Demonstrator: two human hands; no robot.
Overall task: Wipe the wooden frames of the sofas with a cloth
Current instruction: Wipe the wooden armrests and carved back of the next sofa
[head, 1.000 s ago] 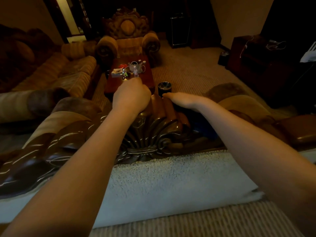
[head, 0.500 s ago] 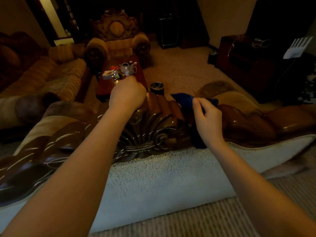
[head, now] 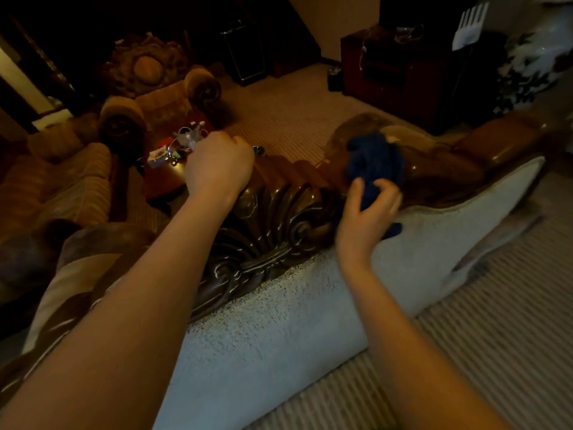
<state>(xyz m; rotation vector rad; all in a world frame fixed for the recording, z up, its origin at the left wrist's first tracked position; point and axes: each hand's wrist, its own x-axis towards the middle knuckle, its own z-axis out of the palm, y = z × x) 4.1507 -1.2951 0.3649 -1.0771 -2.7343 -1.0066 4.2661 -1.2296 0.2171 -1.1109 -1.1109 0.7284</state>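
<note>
The sofa [head: 279,321] fills the foreground, its pale back topped by a dark carved wooden frame [head: 266,218] with a shell crest. Beyond it lie striped carpet [head: 288,119], an armchair [head: 155,85] and a low red surface [head: 164,178] — small clutter on top, too dim to name. The left hand [head: 217,166] curls over the crest. The right hand [head: 369,215] grips a blue cloth [head: 375,162] against the frame — just right of the crest.
</note>
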